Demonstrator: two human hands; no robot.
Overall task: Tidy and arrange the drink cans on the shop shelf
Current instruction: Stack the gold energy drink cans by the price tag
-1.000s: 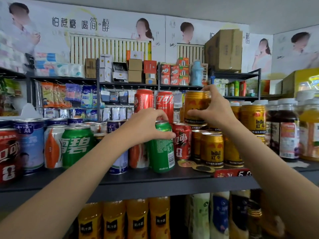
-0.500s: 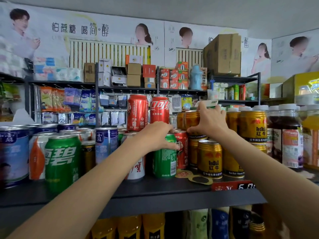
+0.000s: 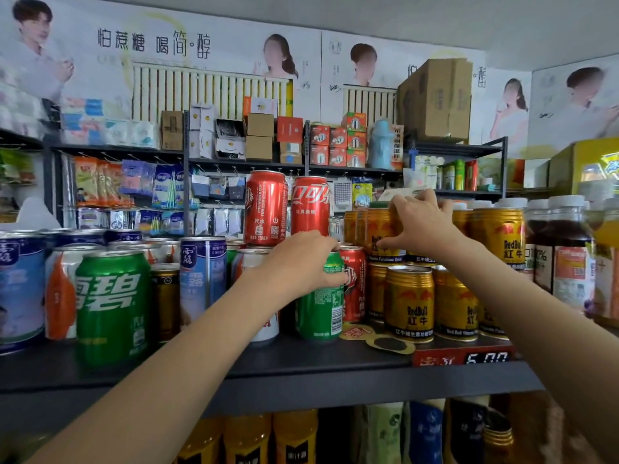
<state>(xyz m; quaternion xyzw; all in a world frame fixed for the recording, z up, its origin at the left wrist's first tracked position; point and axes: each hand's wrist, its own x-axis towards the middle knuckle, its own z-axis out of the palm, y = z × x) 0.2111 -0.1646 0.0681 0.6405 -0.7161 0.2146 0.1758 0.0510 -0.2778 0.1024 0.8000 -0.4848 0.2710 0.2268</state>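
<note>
The left hand (image 3: 303, 262) is curled over the top of a green can (image 3: 320, 303) standing upright near the front of the dark shelf (image 3: 301, 363); its side shows a barcode and small white print. Just right of that hand stands a red can (image 3: 355, 284) touching the green one. The right hand (image 3: 423, 222) grips a gold can (image 3: 380, 234) in the upper tier, thumb low on its side, fingers over the top; the label reads "RedBull" with Chinese characters. Below that hand stand more gold RedBull cans (image 3: 409, 303). Above the left hand, two red cans (image 3: 266, 207) sit stacked, one printed "FIFA WORLD CUP" and "330". Both arms reach forward, extended. Under the right forearm a red price tag (image 3: 464, 356) reads "5.00".
</note>
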